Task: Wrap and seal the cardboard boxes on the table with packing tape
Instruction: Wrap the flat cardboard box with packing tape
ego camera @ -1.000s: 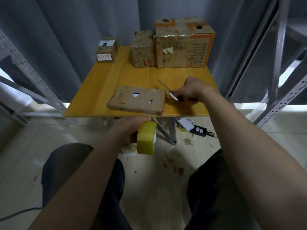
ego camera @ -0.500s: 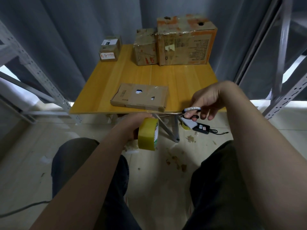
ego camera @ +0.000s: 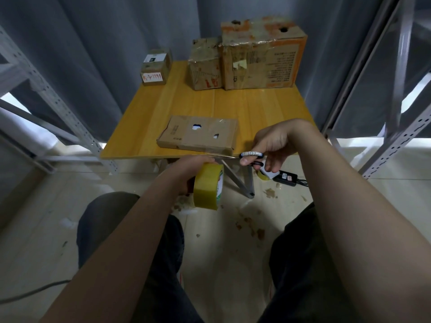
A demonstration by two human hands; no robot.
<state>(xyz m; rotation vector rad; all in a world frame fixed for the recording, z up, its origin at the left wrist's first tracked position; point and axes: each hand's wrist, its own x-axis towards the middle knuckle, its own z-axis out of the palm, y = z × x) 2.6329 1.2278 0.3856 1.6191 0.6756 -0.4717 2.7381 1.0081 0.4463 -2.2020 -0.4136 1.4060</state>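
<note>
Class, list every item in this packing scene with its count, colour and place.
table: one, yellow wood, centre
flat cardboard box: one, brown, table's near edge
large cardboard box: one, brown-orange, far right
medium cardboard box: one, brown, beside large box
small cardboard box: one, brown, far left corner
tape roll: one, yellow, in left hand
scissors: one pair, black-and-white handles, in right hand
curtain: one, grey, behind table
left hand: one, grips tape roll
right hand: one, holds scissors

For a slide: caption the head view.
Left hand holds tape roll; right hand holds scissors beside the flat box.
</note>
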